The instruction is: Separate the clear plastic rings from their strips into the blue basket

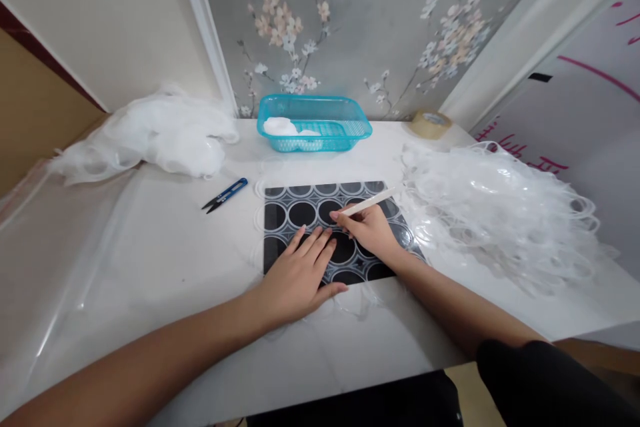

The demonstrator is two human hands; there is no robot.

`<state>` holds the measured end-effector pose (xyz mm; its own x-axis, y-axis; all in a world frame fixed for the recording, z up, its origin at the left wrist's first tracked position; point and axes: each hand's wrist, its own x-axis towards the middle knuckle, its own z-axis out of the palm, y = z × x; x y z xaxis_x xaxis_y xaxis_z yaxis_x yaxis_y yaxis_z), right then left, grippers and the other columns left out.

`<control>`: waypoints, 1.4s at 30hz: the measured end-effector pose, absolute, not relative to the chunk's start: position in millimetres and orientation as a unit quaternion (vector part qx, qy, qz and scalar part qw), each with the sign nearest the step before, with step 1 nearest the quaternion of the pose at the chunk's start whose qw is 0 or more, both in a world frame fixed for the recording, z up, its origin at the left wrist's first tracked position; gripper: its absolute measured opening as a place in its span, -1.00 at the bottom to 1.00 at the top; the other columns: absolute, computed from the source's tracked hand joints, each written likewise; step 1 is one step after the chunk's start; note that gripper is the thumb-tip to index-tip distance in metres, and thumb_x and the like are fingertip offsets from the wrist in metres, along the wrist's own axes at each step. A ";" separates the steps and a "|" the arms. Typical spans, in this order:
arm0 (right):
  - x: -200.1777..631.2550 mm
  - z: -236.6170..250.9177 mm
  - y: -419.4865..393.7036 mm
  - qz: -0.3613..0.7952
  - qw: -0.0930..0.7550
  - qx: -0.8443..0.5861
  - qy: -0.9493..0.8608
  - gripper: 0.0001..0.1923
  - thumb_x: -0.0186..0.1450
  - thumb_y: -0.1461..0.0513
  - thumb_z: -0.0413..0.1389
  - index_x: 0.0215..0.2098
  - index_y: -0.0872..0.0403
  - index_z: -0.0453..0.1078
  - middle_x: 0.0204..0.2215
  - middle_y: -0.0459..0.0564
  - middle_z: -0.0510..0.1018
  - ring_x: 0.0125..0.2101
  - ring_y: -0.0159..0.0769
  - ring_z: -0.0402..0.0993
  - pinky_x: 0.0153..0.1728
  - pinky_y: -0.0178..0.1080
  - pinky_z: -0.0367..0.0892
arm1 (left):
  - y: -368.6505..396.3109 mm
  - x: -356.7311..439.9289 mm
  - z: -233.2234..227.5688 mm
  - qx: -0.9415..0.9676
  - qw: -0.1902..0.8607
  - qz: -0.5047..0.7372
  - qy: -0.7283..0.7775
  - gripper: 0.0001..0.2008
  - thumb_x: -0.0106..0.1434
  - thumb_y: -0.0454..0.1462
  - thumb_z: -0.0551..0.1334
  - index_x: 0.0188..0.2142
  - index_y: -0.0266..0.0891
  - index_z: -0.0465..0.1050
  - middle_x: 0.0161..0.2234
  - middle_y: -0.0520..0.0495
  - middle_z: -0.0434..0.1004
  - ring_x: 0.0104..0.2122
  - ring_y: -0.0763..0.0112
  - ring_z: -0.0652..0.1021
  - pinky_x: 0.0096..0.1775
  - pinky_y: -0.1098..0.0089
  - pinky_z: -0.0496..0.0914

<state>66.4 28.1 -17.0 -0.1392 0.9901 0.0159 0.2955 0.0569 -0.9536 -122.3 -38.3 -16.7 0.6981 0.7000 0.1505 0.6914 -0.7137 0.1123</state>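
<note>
Over a white table (165, 240), right fingers (347, 221) hold a pale stick (370, 201).

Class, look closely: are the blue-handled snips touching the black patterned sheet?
Apart. The head view shows it: a strip of white tabletop lies between the blue-handled snips and the black patterned sheet.

Slim white tool (371, 201) aslant over circle-patterned sheet (345, 251)

The head camera looked forward and down from above the near edge of a white table (165, 240). It was near the left hand (300, 273) and right hand (371, 232), and faced a flowered panel (365, 20) beyond.
</note>
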 end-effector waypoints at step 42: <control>17.2 -14.5 24.0 0.359 0.379 -0.489 -0.699 -0.84 0.21 0.07 0.20 -0.42 -0.06 0.57 -0.36 -0.03 0.63 -0.08 -0.09 0.44 0.03 0.02 0.28 | -60.5 -118.3 -14.3 0.879 -0.059 0.031 0.472 -0.12 0.24 0.28 -0.05 0.23 -0.42 0.21 0.17 -0.44 0.25 0.17 -0.30 0.25 0.20 -0.08 -0.04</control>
